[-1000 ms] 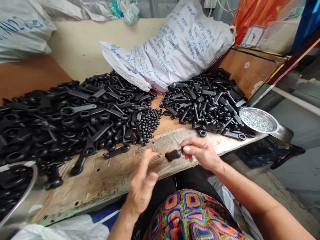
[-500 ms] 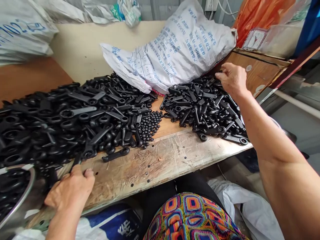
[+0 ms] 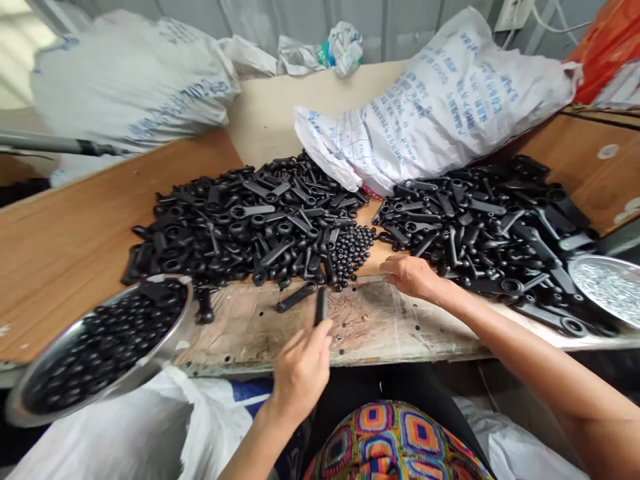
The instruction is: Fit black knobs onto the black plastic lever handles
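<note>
My left hand (image 3: 303, 363) is closed around the lower end of a black plastic crank handle (image 3: 321, 305), which points upward over the bench's front edge. Just right of a heap of small black balls (image 3: 353, 248), my right hand (image 3: 411, 275) reaches in low over the bench with its fingers drawn together. What those fingers hold, if anything, is too small to make out. One loose crank handle (image 3: 297, 297) lies on the bench, left of the held one. Behind it spreads a large pile of black crank handles (image 3: 215, 227).
A second pile of black handles (image 3: 480, 227) covers the right side. A metal bowl (image 3: 186, 313) of black balls stands at front left; another bowl (image 3: 575, 283) with small shiny metal pieces is at far right. A printed white sack (image 3: 415, 107) leans behind the piles.
The view has turned left. My left hand has lifted a crank handle from the left end of the bench toward the middle. My right hand has come from the back of the right pile to the small balls.
</note>
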{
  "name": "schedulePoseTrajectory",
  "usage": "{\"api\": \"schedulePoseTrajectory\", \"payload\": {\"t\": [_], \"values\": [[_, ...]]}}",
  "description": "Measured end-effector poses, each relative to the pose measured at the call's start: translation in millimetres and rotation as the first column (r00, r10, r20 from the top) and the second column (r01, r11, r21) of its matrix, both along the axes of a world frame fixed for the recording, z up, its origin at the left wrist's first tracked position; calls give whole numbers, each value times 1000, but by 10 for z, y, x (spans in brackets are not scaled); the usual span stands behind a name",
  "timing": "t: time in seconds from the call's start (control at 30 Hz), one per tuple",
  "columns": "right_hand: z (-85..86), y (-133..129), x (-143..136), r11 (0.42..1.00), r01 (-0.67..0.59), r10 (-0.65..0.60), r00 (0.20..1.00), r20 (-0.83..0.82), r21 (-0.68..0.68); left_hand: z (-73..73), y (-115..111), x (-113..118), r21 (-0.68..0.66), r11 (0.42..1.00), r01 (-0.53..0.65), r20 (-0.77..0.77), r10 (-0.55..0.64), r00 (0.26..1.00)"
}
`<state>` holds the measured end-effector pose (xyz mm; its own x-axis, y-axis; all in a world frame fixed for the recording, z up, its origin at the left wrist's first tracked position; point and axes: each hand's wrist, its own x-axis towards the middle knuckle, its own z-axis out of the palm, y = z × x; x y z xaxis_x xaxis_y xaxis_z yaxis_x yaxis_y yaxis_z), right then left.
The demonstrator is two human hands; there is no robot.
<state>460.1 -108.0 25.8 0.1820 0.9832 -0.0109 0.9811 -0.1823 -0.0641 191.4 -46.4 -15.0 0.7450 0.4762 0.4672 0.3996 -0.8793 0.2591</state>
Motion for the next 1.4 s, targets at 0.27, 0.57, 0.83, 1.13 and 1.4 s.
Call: {"api": "schedulePoseTrajectory", "payload": {"t": [0.27,0.57,0.83,1.13,1.4], "values": [[-172,424,60,997,83,-83,993,78,6,103,34,59,-497,863,95,194,4,981],[-348,603,79,996,53,-58,996,71,73,339,96,67,-786,-125,605,500,447,742],[-419,581,60,993,36,-49,991,121,111,292,167,75,-692,-252,677,524,469,711],[-449,685,93,996,36,-47,988,145,79,265,203,120,-664,-278,695,527,485,698],[-460,627,119,990,59,-73,991,109,126,255,209,131,-647,-290,705,527,498,688]]}}
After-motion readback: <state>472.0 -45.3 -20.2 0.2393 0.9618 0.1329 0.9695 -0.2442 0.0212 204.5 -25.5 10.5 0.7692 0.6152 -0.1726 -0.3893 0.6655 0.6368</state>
